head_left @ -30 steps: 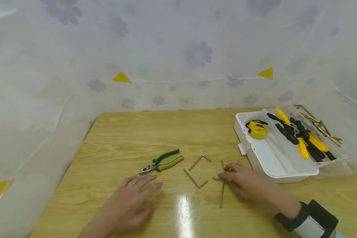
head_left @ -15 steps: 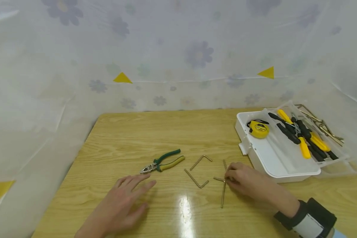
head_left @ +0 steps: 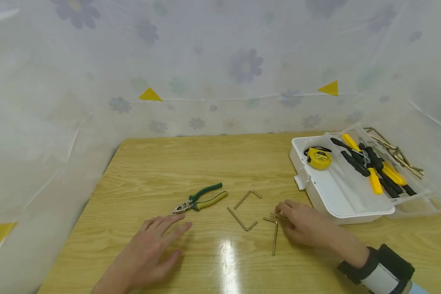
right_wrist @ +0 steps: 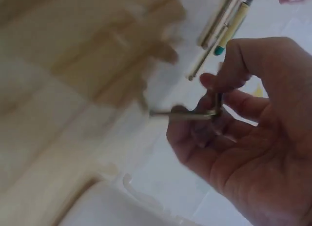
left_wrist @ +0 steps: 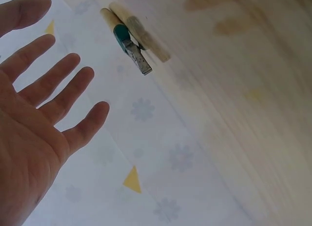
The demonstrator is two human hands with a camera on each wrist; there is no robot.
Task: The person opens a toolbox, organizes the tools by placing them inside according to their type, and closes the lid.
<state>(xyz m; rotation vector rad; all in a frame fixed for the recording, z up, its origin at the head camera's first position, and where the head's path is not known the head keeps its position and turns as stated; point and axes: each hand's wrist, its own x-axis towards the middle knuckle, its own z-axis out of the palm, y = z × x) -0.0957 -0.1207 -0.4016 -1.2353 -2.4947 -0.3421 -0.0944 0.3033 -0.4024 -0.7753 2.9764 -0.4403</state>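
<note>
My right hand (head_left: 308, 225) pinches an L-shaped hex key (right_wrist: 190, 115) between thumb and fingers. In the head view only a short piece of that key shows, pointing left from the fingertips. Just left of this hand another L-shaped hex key (head_left: 275, 239) lies on the table. Two more hex keys, an upper one (head_left: 242, 199) and a lower one (head_left: 237, 218), lie further left. My left hand (head_left: 147, 251) hovers or rests at the table's near left with spread, relaxed fingers, holding nothing. Beyond its fingertips are combination pliers (head_left: 211, 202) with green and yellow handles.
A white toolbox (head_left: 339, 200) stands open at the right, behind my right hand. Inside are a yellow tape measure (head_left: 319, 159) and several black-and-yellow tools (head_left: 375, 179). Bent brass-coloured rods (head_left: 400, 157) lie at its far side. A flowered plastic sheet (head_left: 213, 61) encloses the wooden table (head_left: 169, 163).
My right hand has turned the hex key it holds, which earlier pointed away up the table and now points left, apart from the lying key. The left hand has shifted slightly left.
</note>
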